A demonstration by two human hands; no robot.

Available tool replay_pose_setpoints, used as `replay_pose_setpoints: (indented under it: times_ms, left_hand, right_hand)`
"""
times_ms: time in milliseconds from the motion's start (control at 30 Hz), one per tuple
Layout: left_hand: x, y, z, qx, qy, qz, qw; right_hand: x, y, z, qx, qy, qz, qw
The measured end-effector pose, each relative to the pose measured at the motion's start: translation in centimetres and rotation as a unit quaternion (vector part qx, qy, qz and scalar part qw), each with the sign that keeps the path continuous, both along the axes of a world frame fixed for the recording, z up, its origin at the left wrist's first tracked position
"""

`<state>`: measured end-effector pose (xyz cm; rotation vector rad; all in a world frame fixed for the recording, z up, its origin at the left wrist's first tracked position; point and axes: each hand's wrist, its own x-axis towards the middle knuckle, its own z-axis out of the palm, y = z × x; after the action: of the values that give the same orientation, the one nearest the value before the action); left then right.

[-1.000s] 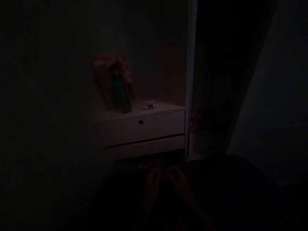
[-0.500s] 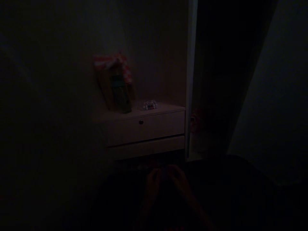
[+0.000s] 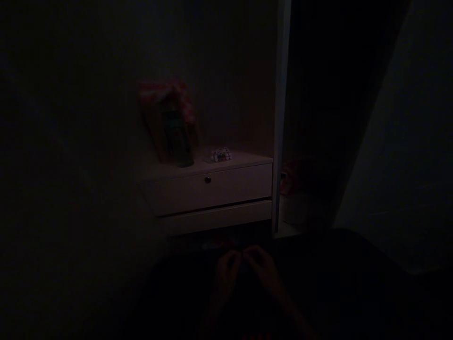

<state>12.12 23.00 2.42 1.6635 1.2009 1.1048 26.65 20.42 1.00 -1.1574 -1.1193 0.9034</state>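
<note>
The scene is very dark. Low in the head view, my left hand [image 3: 227, 273] and my right hand [image 3: 262, 269] come close together, fingertips nearly meeting. Each hand is closed in a pinch. Between and just below the fingertips shows a faint bluish-purple patch [image 3: 243, 268], a small thing whose kind the dark hides. Both hands seem to grip it, one from either side. Under them lies a black surface.
Ahead stands a pale cabinet with a drawer [image 3: 233, 189] and round knob [image 3: 207, 180]. On its top are a green-lidded bottle [image 3: 179, 141], a red-and-white checked thing [image 3: 163, 89] and a small patterned packet [image 3: 221, 155]. A pale upright post [image 3: 281, 108] rises at right.
My fingertips have drawn nearer each other, and less of the bluish-purple thing shows between them. The view has become slightly darker; the cabinet and its things stay put.
</note>
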Motion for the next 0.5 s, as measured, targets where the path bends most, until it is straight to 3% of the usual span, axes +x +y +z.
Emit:
replay_pose_setpoints:
  times_ms: [500]
  left_hand:
    - [0.26, -0.18, -0.53, -0.004, -0.01, 0.013, 1.0]
  right_hand:
    - [0.07, -0.18, 0.11, -0.005, -0.036, -0.015, 0.999]
